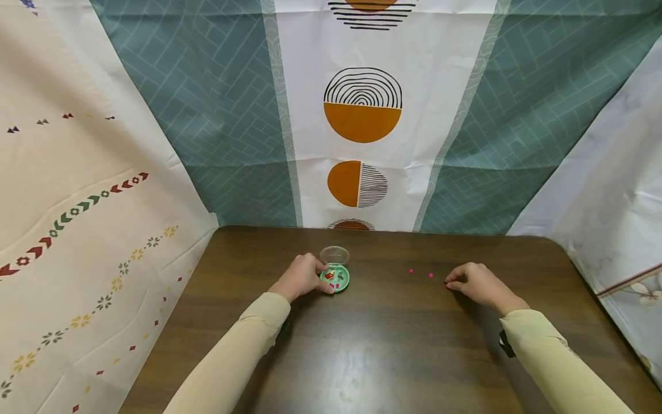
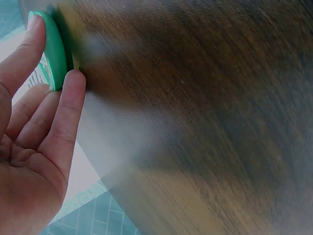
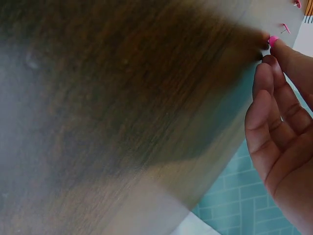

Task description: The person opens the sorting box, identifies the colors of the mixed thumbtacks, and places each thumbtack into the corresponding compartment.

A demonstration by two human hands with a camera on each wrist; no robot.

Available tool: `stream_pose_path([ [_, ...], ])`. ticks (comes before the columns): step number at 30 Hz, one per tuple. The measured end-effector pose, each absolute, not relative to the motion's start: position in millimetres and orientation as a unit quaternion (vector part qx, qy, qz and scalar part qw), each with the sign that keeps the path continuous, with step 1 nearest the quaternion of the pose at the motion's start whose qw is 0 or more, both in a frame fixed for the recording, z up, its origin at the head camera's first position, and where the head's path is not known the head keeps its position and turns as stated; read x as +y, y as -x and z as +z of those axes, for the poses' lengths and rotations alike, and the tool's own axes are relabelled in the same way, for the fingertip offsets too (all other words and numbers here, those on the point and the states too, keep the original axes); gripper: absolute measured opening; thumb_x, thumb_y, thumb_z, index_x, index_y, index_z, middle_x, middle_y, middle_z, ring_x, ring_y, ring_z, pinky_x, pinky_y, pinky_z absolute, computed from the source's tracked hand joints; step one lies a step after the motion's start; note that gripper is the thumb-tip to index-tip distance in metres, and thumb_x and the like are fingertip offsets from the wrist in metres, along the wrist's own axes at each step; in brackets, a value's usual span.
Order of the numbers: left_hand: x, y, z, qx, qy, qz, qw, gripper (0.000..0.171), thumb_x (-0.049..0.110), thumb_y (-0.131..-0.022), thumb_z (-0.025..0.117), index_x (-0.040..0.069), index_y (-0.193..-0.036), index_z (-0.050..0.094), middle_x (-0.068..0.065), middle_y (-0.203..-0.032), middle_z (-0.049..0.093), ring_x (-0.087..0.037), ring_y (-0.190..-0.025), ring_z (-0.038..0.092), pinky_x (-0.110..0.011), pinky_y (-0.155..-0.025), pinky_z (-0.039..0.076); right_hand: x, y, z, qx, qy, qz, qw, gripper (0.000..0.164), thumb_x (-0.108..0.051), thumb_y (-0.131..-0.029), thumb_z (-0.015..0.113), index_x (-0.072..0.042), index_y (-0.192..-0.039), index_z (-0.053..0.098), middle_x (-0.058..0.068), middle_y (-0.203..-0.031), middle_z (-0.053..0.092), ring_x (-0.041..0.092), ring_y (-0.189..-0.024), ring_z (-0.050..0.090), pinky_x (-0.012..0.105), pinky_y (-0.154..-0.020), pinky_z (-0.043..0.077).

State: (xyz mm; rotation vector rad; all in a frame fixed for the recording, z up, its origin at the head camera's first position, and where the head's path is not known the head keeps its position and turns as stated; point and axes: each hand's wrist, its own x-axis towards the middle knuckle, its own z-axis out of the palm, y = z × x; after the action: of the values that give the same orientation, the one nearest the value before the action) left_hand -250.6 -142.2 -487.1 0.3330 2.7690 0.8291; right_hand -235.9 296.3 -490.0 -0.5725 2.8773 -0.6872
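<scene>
My left hand (image 1: 302, 277) holds a small round green case (image 1: 345, 282) by its left side, thumb at the near edge and fingers at the far edge. Its clear lid (image 1: 334, 255) is flipped up at the back. Several pink and red bits lie inside the case. In the left wrist view the green case (image 2: 56, 54) sits between thumb and fingers. Out to the right, my right hand (image 1: 478, 283) pinches a pink thumbtack (image 3: 273, 41) at the tabletop. Left of that hand lie two more tacks, a nearer pink thumbtack (image 1: 431, 275) and a farther pink thumbtack (image 1: 411, 271).
Both hands work over a dark brown wooden table (image 1: 372, 345). Behind it hangs a patterned cloth (image 1: 238, 115) in teal and white. A cream cloth (image 1: 93, 230) hangs on the left and a white cloth (image 1: 615, 201) on the right.
</scene>
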Motion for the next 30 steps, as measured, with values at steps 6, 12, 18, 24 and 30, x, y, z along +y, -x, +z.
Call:
stream_pose_path([
  [6,-142.9,251.1,-486.6,0.949,-0.120,0.272,0.110,0.065,0.044,-0.055,0.086,0.015,-0.111,0.069,0.003,-0.107,0.065,-0.011,-0.093,0.053,-0.025,-0.080,0.042,295.4,236.6,-489.9,0.954,0.185,-0.225,0.070,0.006,-0.024,-0.085,0.067,-0.019,-0.082,0.068,-0.014,-0.078,0.062,0.008,-0.072,0.053,0.034,-0.069,0.044],
  [12,-143.3,250.6,-485.4,0.948,-0.123,0.271,0.110,0.065,0.043,-0.056,0.086,0.014,-0.112,0.068,0.002,-0.108,0.064,-0.011,-0.093,0.054,-0.025,-0.080,0.042,291.2,235.3,-487.0,0.958,0.174,-0.213,0.082,0.007,-0.021,-0.087,0.065,-0.018,-0.080,0.066,-0.011,-0.076,0.060,0.011,-0.068,0.049,0.033,-0.066,0.042],
  [18,-142.5,251.0,-484.8,0.949,-0.120,0.269,0.109,0.066,0.043,-0.056,0.086,0.015,-0.112,0.068,0.001,-0.109,0.064,-0.012,-0.090,0.052,-0.025,-0.079,0.042,285.9,234.3,-483.5,0.966,0.154,-0.185,0.096,0.009,-0.022,-0.089,0.062,-0.018,-0.082,0.064,-0.009,-0.075,0.058,0.012,-0.067,0.047,0.034,-0.064,0.040],
  [24,-141.4,250.8,-485.1,0.949,-0.122,0.269,0.111,0.065,0.043,-0.055,0.086,0.015,-0.111,0.068,0.002,-0.108,0.064,-0.011,-0.091,0.053,-0.025,-0.079,0.042,281.1,236.1,-481.7,0.969,0.144,-0.176,0.096,0.011,-0.026,-0.090,0.061,-0.019,-0.083,0.064,-0.009,-0.075,0.057,0.012,-0.066,0.046,0.035,-0.064,0.039],
  [30,-141.3,251.3,-485.1,0.950,-0.120,0.266,0.114,0.064,0.043,-0.056,0.086,0.016,-0.111,0.069,0.004,-0.108,0.064,-0.011,-0.093,0.053,-0.025,-0.080,0.042,272.3,239.3,-478.2,0.967,0.149,-0.188,0.084,0.012,-0.028,-0.090,0.061,-0.019,-0.083,0.065,-0.007,-0.075,0.058,0.013,-0.064,0.046,0.034,-0.061,0.038],
])
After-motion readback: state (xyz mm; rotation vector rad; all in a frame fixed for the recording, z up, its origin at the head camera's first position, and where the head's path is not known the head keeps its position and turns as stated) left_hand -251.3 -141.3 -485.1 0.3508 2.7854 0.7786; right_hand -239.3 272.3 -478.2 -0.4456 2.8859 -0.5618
